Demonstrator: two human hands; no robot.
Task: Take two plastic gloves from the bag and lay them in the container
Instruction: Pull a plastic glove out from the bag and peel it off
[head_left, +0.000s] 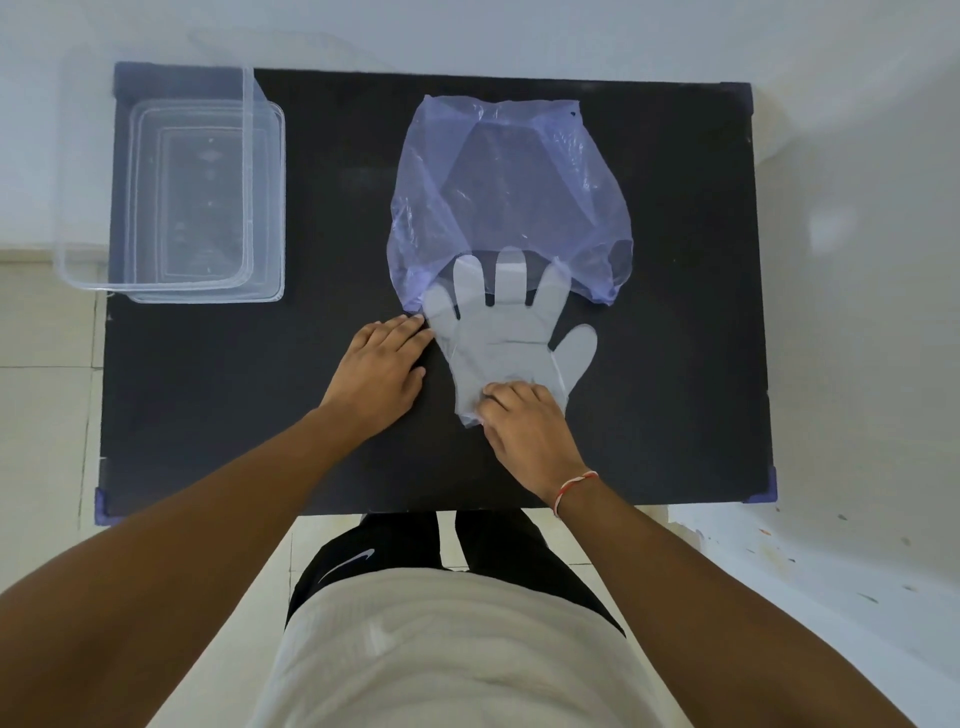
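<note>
A translucent purple plastic bag lies flat in the middle of the black table, its mouth facing me. A clear plastic glove lies half out of the bag, its fingertips still under the bag's edge and its thumb pointing right. My right hand pinches the glove's cuff. My left hand rests flat on the table, fingertips touching the bag's near left corner beside the glove. A clear rectangular container stands at the table's far left. I cannot tell whether there is a second glove beneath the first.
The black table has purple corner guards. The container overhangs the table's left edge a little. White wall and pale tiled floor surround the table. My legs stand against the near edge.
</note>
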